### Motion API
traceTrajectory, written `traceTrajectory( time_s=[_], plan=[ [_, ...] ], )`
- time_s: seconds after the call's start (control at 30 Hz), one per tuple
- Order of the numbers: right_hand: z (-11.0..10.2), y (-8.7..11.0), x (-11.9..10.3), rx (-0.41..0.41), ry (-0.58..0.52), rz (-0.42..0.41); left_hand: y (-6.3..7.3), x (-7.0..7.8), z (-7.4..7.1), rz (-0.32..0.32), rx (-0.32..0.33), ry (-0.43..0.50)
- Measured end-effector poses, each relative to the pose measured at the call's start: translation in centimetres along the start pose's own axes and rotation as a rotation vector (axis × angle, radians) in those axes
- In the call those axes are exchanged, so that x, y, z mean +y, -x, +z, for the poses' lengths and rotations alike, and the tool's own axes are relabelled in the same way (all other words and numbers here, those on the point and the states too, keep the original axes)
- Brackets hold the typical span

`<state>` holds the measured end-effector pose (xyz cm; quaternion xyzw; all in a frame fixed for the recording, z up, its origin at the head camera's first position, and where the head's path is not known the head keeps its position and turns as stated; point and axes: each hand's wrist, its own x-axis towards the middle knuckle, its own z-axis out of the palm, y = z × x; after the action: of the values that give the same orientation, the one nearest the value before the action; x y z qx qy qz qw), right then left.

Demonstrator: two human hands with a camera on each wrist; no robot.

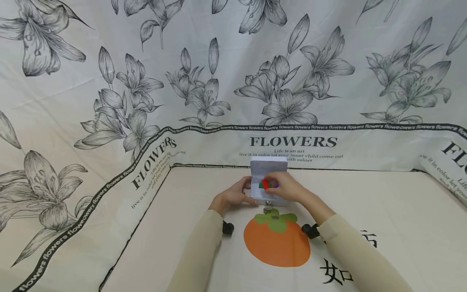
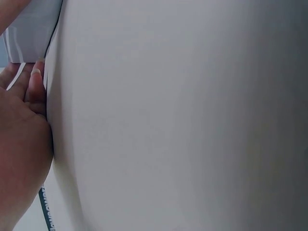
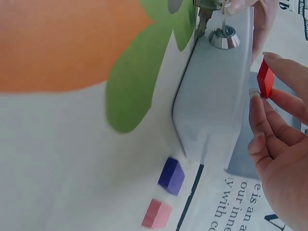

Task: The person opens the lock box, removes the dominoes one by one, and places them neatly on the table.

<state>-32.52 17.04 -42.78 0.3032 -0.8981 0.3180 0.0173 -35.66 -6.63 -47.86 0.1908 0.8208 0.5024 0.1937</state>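
A small pale grey lockbox [image 1: 269,165] stands with its lid raised near the back of the table. A key sits in the lock [image 3: 224,37] on its front, with another key hanging beside it. My left hand [image 1: 235,192] grips the box's left side, fingers against its wall in the left wrist view. Over the open box, my right hand [image 1: 286,185] pinches a red block [image 3: 265,79] between thumb and fingers. Bits of green [image 1: 260,185] and blue [image 1: 277,185] show by these fingers in the head view. The box's interior is mostly hidden by my right hand.
Beside the box, a purple block [image 3: 171,176] and a pink block [image 3: 157,213] lie on the cloth. The pale tablecloth [image 1: 182,202] has a printed orange persimmon [image 1: 277,247] in front of the box. A flower-printed curtain [image 1: 226,97] hangs behind the table.
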Motion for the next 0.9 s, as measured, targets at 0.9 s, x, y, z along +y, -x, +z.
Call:
traceTrajectory(
  time_s=[0.9],
  plan=[
    [-3.0,4.1,1.9,-0.002,0.003,0.148,-0.1,-0.1,0.2,-0.028,0.022,-0.010]
  ],
)
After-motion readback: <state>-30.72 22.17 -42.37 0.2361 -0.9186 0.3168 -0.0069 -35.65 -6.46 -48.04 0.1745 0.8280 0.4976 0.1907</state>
